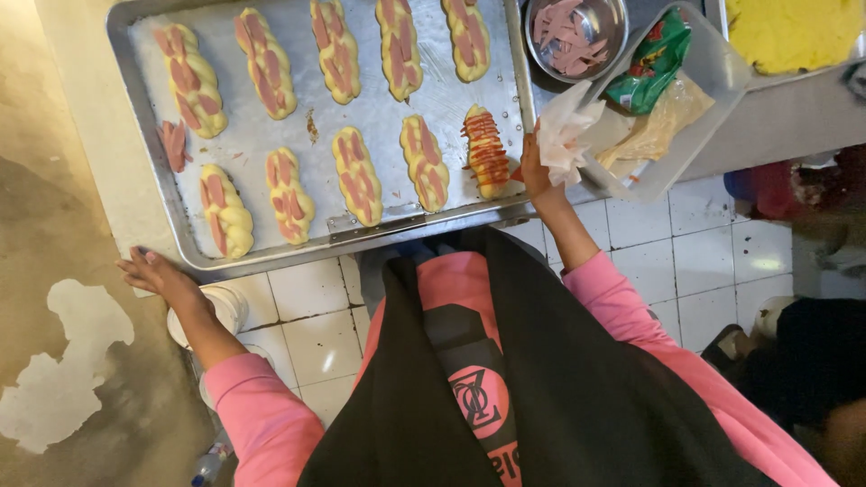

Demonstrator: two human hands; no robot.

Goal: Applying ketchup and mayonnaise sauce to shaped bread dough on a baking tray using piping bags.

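From the head camera, a metal baking tray [144, 135] lay on the counter, holding ten twisted dough rolls with sausage strips woven in. One roll [487, 151], in the near row at the tray's right end, carried red sauce in zigzag lines. A few loose sausage strips [173, 144] lay on the tray near its left edge. The right hand [534, 171] was just beside the sauced roll, fingers clamped on a white piping bag [564, 133]. The left hand [155, 273] rested at the tray's near left corner, fingers together and flat against the rim.

Right of the tray, a steel bowl [617, 27] held cut pink sausage pieces. A clear plastic tub [717, 68] held a green packet [656, 56] and a pale bag. A tray of yellow dough [792, 32] was cut off at the top right corner. The piping bag's tip was hidden behind the hand. At the right edge, blurred dark and red shapes could not be made out.
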